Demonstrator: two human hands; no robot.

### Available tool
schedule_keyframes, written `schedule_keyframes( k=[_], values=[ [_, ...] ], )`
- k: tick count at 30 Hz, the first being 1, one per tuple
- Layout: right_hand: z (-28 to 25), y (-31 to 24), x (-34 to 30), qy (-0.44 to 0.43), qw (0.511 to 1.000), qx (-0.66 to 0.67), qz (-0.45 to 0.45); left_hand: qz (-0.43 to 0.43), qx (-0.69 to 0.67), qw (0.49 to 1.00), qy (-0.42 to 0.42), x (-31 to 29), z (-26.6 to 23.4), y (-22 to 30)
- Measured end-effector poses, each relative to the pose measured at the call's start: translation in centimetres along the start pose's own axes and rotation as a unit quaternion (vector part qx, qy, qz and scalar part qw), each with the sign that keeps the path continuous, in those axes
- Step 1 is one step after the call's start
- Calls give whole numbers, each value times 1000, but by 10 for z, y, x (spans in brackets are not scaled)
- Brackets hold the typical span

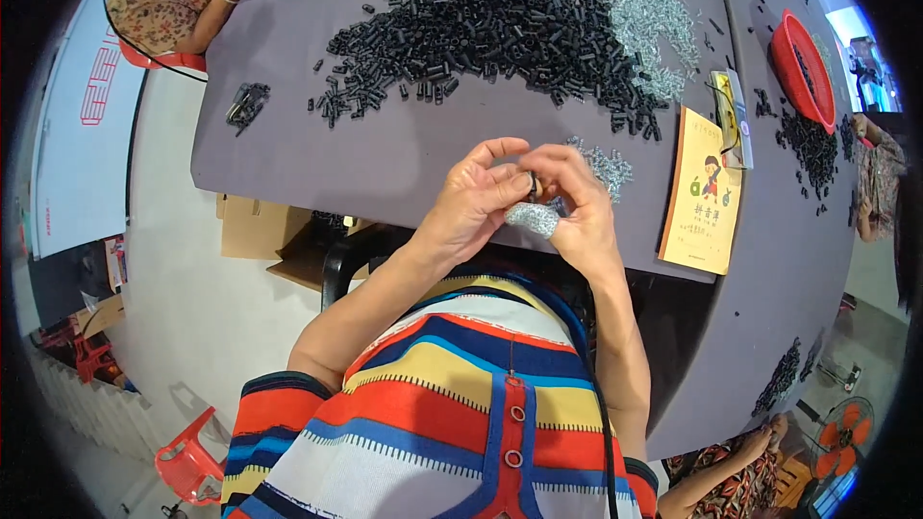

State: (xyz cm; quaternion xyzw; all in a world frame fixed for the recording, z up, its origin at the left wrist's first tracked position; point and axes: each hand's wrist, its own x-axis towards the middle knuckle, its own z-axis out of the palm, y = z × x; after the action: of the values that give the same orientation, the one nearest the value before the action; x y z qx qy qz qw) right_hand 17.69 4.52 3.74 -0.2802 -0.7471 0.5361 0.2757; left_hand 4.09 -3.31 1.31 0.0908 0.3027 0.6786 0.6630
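Note:
My left hand [471, 197] and my right hand [585, 207] meet over the near edge of the grey table. A small black tubular piece [533, 186] is pinched at the fingertips of my left hand. The fingers of my right hand curl closed against it, and whatever they grip is hidden. A silver, speckled covering [532, 220] sits at my right thumb. Just beyond my hands lies a small heap of silver screws [608, 171]. Farther back spreads a large pile of black tubular pieces [490, 24], with a bigger heap of silver screws [654, 24] at its right.
A yellow booklet [700, 202] lies right of my hands, with glasses [728, 120] beside it. A red basket [803, 70] stands farther right. Loose black parts [248, 106] lie at the left. Other people sit around the table. A red chair [189, 458] stands lower left.

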Motion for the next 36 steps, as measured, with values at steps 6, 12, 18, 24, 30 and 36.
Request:
schedule_keyframes(
  k=[6,12,18,24,30,36],
  values=[
    [5,-1,-6,21,998,37,-36,-64,-75,995,1,-14,6,4],
    [6,-8,-7,27,997,11,-74,-95,-108,990,-12,-18,4,2],
    [9,-9,-9,53,994,10,-95,-115,-135,984,-22,-19,6,3],
    [12,0,-12,59,992,36,-107,-115,-117,986,-21,-21,8,3],
    [9,6,-19,49,993,73,-73,-125,-99,987,-16,-21,10,0],
    [5,2,-22,33,996,34,-76,-113,-49,992,39,-20,12,2]
  ],
)
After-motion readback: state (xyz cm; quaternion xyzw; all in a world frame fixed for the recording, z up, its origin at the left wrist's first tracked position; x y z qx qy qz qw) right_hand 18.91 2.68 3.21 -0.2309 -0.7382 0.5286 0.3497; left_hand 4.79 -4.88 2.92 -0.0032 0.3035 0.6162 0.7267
